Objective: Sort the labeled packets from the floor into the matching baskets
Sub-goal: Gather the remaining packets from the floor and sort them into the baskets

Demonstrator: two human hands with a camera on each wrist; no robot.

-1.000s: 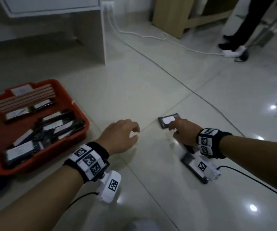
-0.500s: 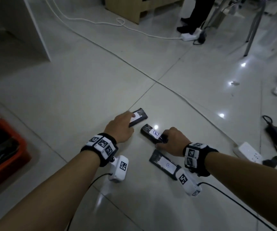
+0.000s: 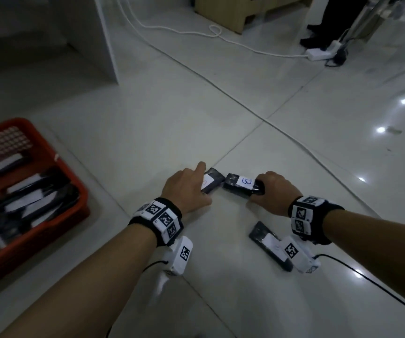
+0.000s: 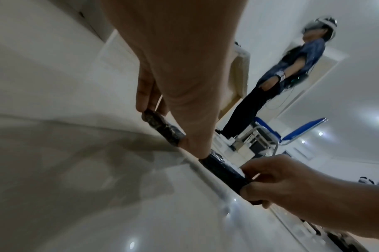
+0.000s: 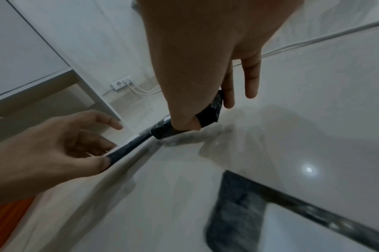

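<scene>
Three dark wrapped packets with white labels lie on the pale tiled floor. My left hand [image 3: 197,185] pinches the left packet [image 3: 213,182] between fingers and thumb, which the left wrist view shows on that packet [image 4: 162,127]. My right hand [image 3: 258,190] grips the end of the middle packet [image 3: 241,184], whose label bears a circled mark; its thumb and fingers pinch that packet [image 5: 207,113]. The two packets nearly meet end to end. A third packet [image 3: 265,240] lies under my right wrist, partly hidden by the wrist camera. A red basket [image 3: 38,242] at the left holds several similar packets.
A white table leg [image 3: 104,40] stands at the back left. A white cable [image 3: 172,28] runs across the floor to a power strip [image 3: 318,53]. A person [image 4: 291,68] stands beyond it by a blue chair [image 4: 300,131]. Open tile lies between basket and hands.
My left hand has gone from hovering to pinching the left packet, and my right hand has taken hold of the middle one. The head view has swung left, bringing the red basket back in.
</scene>
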